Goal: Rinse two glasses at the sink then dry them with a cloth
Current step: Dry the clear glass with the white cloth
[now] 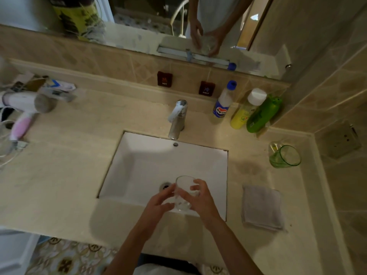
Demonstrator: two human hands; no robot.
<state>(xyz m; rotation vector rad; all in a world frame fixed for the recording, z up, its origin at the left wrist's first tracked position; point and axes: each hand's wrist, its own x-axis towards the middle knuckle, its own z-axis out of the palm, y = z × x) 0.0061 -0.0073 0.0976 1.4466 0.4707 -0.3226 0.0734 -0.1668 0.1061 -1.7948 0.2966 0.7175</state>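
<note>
A clear glass (183,192) is held upright over the near edge of the white sink (147,165), close to the drain. My right hand (199,199) wraps its right side. My left hand (158,201) touches its left side with the fingertips. A green-tinted glass (284,156) stands on the counter at the right. A folded grey cloth (262,207) lies on the counter right of the sink. The chrome tap (177,120) stands behind the basin; no water is seen running.
Three bottles (244,110) stand behind the sink at the right. A hair dryer (25,108) with its cord and some packets lie on the left counter. A mirror runs along the back wall. A tiled wall closes the right side.
</note>
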